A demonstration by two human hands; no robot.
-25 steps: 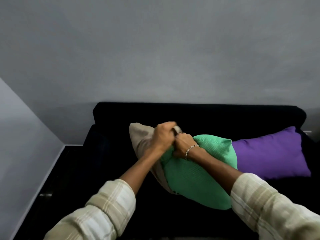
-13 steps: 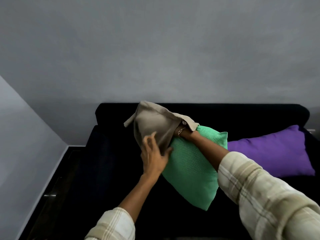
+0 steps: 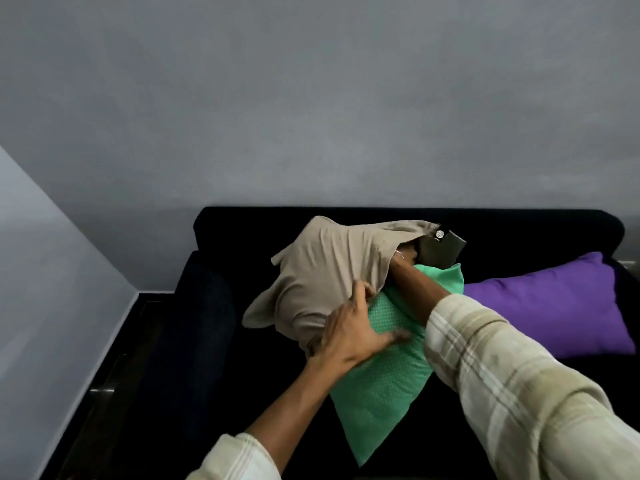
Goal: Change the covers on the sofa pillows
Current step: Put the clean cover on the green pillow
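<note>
A green dotted pillow (image 3: 384,386) stands tilted on the black sofa (image 3: 519,230). Its upper end is under a loose beige cover (image 3: 329,271), whose open mouth shows a dark flap with a round button (image 3: 439,233). My right hand (image 3: 410,258) reaches into that mouth. Only the wrist with a bracelet shows; the fingers are hidden by the fabric. My left hand (image 3: 349,336) lies across the cover's lower edge. Its fingers bunch the beige cloth and its thumb rests on the green pillow.
A purple pillow (image 3: 554,306) lies against the sofa's right end. A grey wall rises behind the sofa, and another wall runs down the left, with dark floor along it.
The beige cover has been pulled further over the top of the green pillow. My right arm has gone deeper into it. My left hand has moved from open beside the cover to gripping its lower edge.
</note>
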